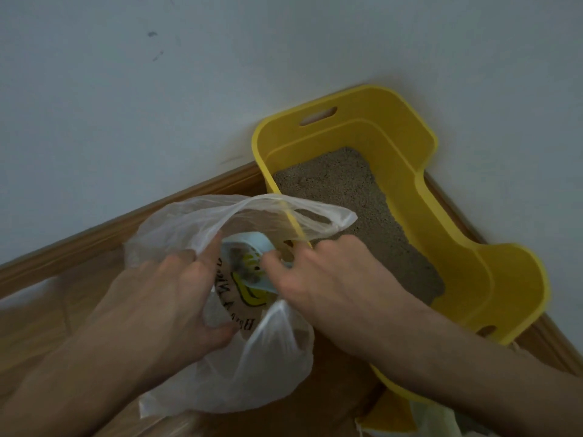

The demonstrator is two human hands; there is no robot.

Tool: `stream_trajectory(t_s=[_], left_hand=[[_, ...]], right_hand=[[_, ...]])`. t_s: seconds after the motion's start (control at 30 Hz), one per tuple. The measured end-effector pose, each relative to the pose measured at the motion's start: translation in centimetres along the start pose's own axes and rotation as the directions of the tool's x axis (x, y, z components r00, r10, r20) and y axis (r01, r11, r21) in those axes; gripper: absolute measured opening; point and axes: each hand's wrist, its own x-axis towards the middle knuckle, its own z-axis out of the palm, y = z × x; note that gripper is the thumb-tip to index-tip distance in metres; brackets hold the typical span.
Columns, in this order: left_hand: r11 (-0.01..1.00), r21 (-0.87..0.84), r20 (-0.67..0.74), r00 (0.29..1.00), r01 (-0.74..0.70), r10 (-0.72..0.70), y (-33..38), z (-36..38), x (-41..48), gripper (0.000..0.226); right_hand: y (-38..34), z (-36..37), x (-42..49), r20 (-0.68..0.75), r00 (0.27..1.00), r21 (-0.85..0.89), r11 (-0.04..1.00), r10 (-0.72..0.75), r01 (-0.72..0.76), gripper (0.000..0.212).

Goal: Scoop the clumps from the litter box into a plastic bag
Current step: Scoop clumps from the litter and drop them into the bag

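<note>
Left hand (pixel 164 298) grips plastic bag (pixel 189 222) rim, holding the mouth open. Bag sits on floor (pixel 47 326) just beside yellow litter box (pixel 457 247) at the wall edge. Right hand (pixel 331 279) curls round pale scoop (pixel 252 247), tipped inside the bag. Risk: the thin rim slips or folds and clumps spill onto the floor.

The left hand (pixel 170 298) and right hand (pixel 334 279) curl fingers (pixel 210 249).

The left hand (pixel 176 298) grips the rim of a clear bag (pixel 271 373), holding its mouth open. The right hand (pixel 328 279) holds a pale blue scoop (pixel 249 241) inside the opening. Just beside them, a yellow litter box (pixel 457 216) holding grey litter (pixel 347 190) stands on the wooden floor (pixel 31 326) against the wall (pixel 157 105).
</note>
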Motion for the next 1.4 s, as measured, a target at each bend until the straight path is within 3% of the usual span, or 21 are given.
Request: stream_trajectory(t_s=[0.13,0.27,0.5,0.63,0.7,0.87,1.07,1.17,1.27,1.33,1.4], left_hand=[[1.000,-0.005,-0.008,1.000,0.002,-0.002,-0.1,0.0,-0.1,0.099],[1.000,-0.012,-0.014,1.000,-0.004,0.004,-0.2,0.0,-0.1,0.095],[1.000,-0.006,-0.008,1.000,-0.011,0.011,-0.4,0.1,-0.2,0.099],[1.000,0.009,0.002,1.000,-0.010,0.010,-0.5,0.2,0.0,0.097],[1.000,0.004,-0.003,1.000,-0.026,0.026,-0.4,0.4,0.2,0.095],[0.996,-0.069,-0.041,0.998,-0.048,0.045,-0.4,0.9,0.4,0.105],[0.995,-0.066,-0.060,0.996,-0.072,0.068,-0.6,1.4,0.8,0.115],[0.994,-0.081,-0.059,0.996,-0.069,0.064,-0.4,1.4,0.8,0.113],[0.983,-0.137,-0.144,0.984,-0.124,0.104,-1.0,2.2,1.0,0.110],[0.985,-0.102,-0.158,0.980,-0.138,0.121,-1.7,2.6,1.4,0.111],[0.989,-0.059,-0.149,0.981,-0.133,0.123,-2.4,3.2,1.7,0.114]], right_hand=[[0.1,0.3,-0.1,-0.089,0.995,0.002,0.999,0.045,-0.045,0.042],[0.9,1.1,-0.3,-0.158,0.985,-0.006,0.997,0.071,-0.073,0.030],[1.9,1.0,-1.4,-0.236,0.970,-0.003,0.998,0.064,-0.066,0.027],[3.0,1.2,-2.5,-0.174,0.981,0.109,0.992,0.083,-0.064,0.035],[4.0,0.7,-3.5,-0.098,0.989,0.204,0.975,0.111,-0.089,0.029],[6.6,-0.4,-6.0,0.117,0.967,0.561,0.788,0.227,-0.253,0.024],[10.5,-0.5,-9.1,0.351,0.922,0.786,0.482,0.165,-0.386,0.025],[13.0,-1.6,-10.1,0.337,0.924,0.858,0.347,0.179,-0.380,0.047],[15.1,-2.5,-11.2,0.383,0.877,0.874,0.194,0.291,-0.446,0.077],[16.1,-2.4,-11.9,0.403,0.826,0.848,0.178,0.393,-0.499,0.074],[16.4,-1.8,-12.1,0.375,0.784,0.787,0.277,0.494,-0.551,0.049]])
